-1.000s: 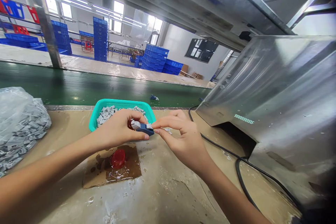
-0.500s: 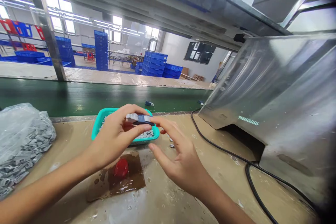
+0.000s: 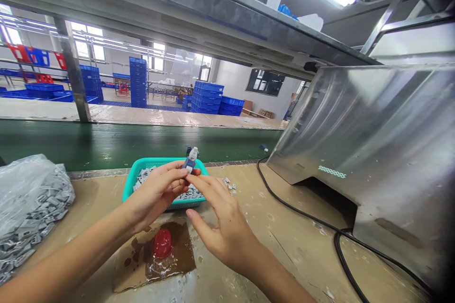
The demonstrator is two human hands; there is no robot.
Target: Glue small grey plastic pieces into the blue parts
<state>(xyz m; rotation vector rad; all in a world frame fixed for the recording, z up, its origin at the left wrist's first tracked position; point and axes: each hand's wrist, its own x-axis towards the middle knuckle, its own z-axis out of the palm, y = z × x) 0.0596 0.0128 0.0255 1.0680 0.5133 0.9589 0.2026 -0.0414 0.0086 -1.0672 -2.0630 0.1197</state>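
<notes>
A small dark-blue and light-grey plastic part [image 3: 189, 164] stands nearly upright above a turquoise basket [image 3: 128, 188]. My left hand [image 3: 156, 194] is closed on its lower end, thumb and fingers pinching it. My right hand [image 3: 222, 215] is beside it, with the index fingertip at the part's bottom end and the thumb spread well away. Many small grey plastic pieces [image 3: 192, 193] lie in the basket, partly hidden by my hands. Below my hands, a red round object [image 3: 162, 243] sits on a wet brown sheet [image 3: 185, 251].
A clear plastic bag [image 3: 35, 208] of grey pieces stands at the left. Behind the basket runs a green conveyor belt [image 3: 106, 144], with a dark part [image 3: 263, 147] on it. A black cable [image 3: 284, 195] crosses the bench beside a metal housing [image 3: 355, 123] on the right.
The part has turned from lying level to nearly upright in my left hand. My right hand has shifted slightly left and down. The view has tilted up a little.
</notes>
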